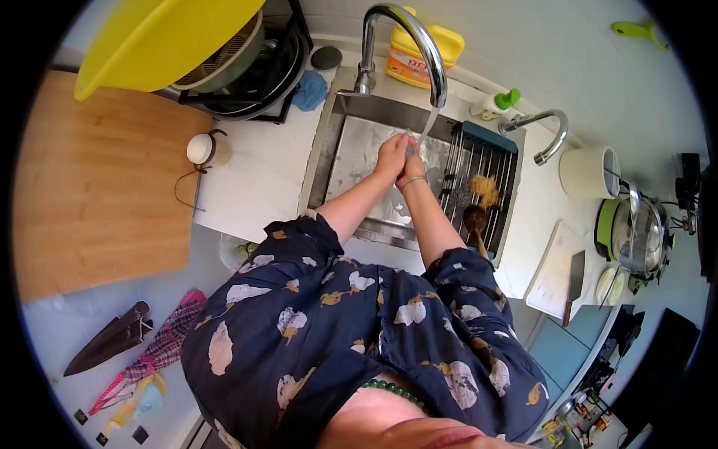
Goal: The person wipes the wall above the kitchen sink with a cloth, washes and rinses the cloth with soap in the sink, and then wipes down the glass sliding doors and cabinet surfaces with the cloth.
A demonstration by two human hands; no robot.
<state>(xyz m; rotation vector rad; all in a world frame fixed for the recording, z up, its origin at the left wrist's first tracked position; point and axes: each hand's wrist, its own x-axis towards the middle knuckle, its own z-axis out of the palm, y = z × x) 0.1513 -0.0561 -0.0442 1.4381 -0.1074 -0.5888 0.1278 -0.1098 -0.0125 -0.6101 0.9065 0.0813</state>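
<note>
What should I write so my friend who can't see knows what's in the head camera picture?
Left hand and right hand close together around something greyish under running water from a tall curved tap, over a sink. To the right, a knife rests on a white chopping board.

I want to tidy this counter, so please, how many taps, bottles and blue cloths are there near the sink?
Taps: 2 (large tap, small tap)
Bottles: 2 (yellow bottle, green-topped bottle)
Blue cloths: 1 (blue cloth)
Total: 5
</note>
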